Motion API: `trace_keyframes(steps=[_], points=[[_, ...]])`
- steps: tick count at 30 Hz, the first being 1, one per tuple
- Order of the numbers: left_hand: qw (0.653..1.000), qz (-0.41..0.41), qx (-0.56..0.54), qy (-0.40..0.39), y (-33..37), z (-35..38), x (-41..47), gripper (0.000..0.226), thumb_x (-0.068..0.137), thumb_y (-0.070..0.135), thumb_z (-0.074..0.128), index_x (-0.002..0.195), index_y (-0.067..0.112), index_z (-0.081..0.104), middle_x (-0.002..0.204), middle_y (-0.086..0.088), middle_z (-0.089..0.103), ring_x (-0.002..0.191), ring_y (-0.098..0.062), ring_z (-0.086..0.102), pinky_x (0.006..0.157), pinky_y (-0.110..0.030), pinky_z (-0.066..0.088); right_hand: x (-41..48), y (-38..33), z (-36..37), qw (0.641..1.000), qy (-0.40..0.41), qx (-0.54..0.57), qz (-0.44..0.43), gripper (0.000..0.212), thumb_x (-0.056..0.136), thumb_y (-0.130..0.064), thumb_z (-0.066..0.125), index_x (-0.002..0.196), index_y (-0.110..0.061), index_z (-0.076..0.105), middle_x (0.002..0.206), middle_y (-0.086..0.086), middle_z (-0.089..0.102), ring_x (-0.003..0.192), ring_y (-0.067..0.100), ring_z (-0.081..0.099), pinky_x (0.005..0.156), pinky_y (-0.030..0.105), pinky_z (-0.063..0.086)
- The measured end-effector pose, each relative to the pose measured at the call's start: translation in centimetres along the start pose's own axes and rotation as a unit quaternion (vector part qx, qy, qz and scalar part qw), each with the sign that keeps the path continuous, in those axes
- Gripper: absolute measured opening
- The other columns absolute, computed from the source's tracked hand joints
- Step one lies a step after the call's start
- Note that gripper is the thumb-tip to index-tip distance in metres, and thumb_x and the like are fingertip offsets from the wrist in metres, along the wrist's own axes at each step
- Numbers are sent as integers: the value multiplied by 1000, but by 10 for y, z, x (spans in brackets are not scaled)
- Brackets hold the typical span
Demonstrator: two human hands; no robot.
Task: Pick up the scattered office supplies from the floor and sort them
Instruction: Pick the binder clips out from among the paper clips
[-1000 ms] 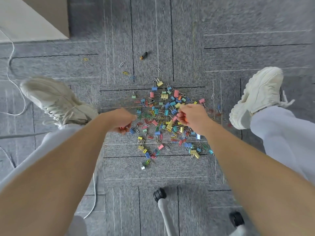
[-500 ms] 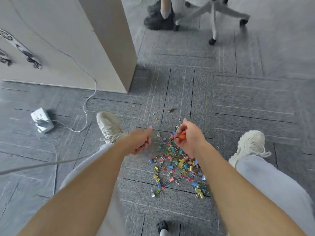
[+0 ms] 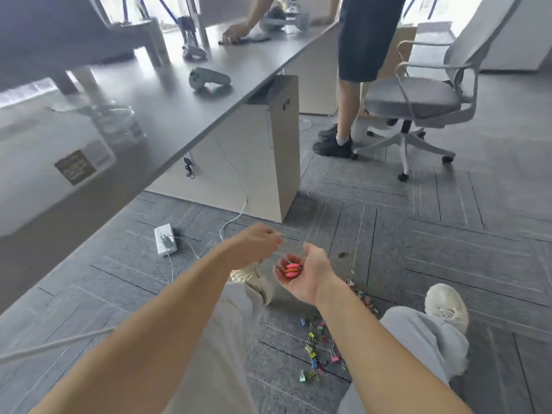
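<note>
Two bare forearms reach up from the six o'clock edge of the view and meet just above centre. The right hand (image 3: 304, 274) is turned palm up, fingers loosely cupped and half spread, and a small stack of pink and orange binder clips (image 3: 291, 270) lies in the hollow of the palm, touched by the fingertips. The left hand (image 3: 257, 242), just beside it toward ten o'clock, is curled with thumb and fingers pinched together; a thin wire loop seems to poke out from the fingertips, but motion blur hides whether it truly holds anything. On the grey carpet floor (image 3: 448, 264), toward five o'clock of the right wrist, the scattered clips (image 3: 316, 351) lie in a loose trail of yellow, blue, green and pink between the person's two pale trouser legs. One white sneaker (image 3: 446, 306) sits at four o'clock, well apart from the hands. A white power strip (image 3: 165, 243) with its cord rests at nine o'clock of the hands, under the edge of a grey desk (image 3: 167, 115). Toward one o'clock stand a grey office chair (image 3: 418, 100) and another person's legs (image 3: 343, 109).
</note>
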State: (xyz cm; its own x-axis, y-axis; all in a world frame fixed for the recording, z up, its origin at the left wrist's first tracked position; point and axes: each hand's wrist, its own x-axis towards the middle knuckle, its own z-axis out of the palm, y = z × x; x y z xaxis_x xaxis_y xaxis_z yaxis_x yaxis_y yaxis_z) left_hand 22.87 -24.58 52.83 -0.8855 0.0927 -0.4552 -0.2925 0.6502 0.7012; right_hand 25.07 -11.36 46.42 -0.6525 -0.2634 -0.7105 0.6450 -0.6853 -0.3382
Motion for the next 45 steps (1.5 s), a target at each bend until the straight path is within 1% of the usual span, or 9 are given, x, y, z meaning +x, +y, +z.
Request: trace_keyframes(steps=[7,12,14,19,23,26,33,40,45], points=[[975,-76,-209,-17,-35,-52,-46,15,100,15,54,97,3,61,87,-10,57,52,-10,46,43,-18,37,0,28,37,999,-25,-23,-1,46,102,-43,39,91,-1,53,77,14,51,69,25,50,74,39,51],[981,-88,-169,29,-42,-95,-80,34,101,45,47,96,16,64,63,2,51,44,-9,34,40,-19,24,-22,30,88,992,-71,-106,18,19,94,-9,35,87,-3,51,79,12,50,67,22,48,59,28,44],[983,-74,-160,57,-37,-117,-97,39,101,52,43,93,18,62,58,4,47,43,-10,32,42,-20,19,-41,28,119,980,-110,-163,5,21,91,6,30,88,-3,49,81,13,50,67,21,49,55,25,42],[974,-21,-165,154,-18,-182,-161,40,101,46,49,76,16,57,56,2,44,42,-11,31,44,-21,18,-97,26,207,929,-234,-284,-32,21,98,14,33,97,0,49,80,16,54,62,19,51,43,19,45],[952,41,-154,262,-19,-240,-228,37,100,34,53,67,18,56,57,0,48,41,-13,33,45,-22,20,-134,30,271,842,-361,-399,-37,7,99,1,51,103,4,56,83,17,61,66,17,55,49,16,50],[934,69,-152,316,-39,-281,-277,33,99,22,55,67,15,54,57,0,50,42,-13,30,43,-20,18,-147,47,320,777,-411,-472,-74,17,93,-7,62,106,3,61,91,17,67,64,15,62,54,17,53],[912,-2,-61,405,-104,-350,-358,17,88,18,73,77,11,62,51,10,50,48,-9,42,45,-21,32,-171,127,418,578,-494,-602,-243,12,87,-7,71,98,-3,68,87,9,69,68,14,68,65,19,58],[914,-120,10,387,-168,-389,-378,15,84,10,74,74,14,63,61,0,54,55,-12,46,45,-20,38,-143,194,485,340,-487,-710,-379,16,83,-15,79,97,-17,71,89,-3,70,74,9,69,65,15,55],[935,-158,47,315,-189,-401,-352,12,83,11,74,77,15,65,65,1,56,56,-14,48,49,-21,41,-114,222,512,286,-469,-762,-342,9,84,-21,79,86,-20,70,79,-1,71,56,5,64,56,20,52]])
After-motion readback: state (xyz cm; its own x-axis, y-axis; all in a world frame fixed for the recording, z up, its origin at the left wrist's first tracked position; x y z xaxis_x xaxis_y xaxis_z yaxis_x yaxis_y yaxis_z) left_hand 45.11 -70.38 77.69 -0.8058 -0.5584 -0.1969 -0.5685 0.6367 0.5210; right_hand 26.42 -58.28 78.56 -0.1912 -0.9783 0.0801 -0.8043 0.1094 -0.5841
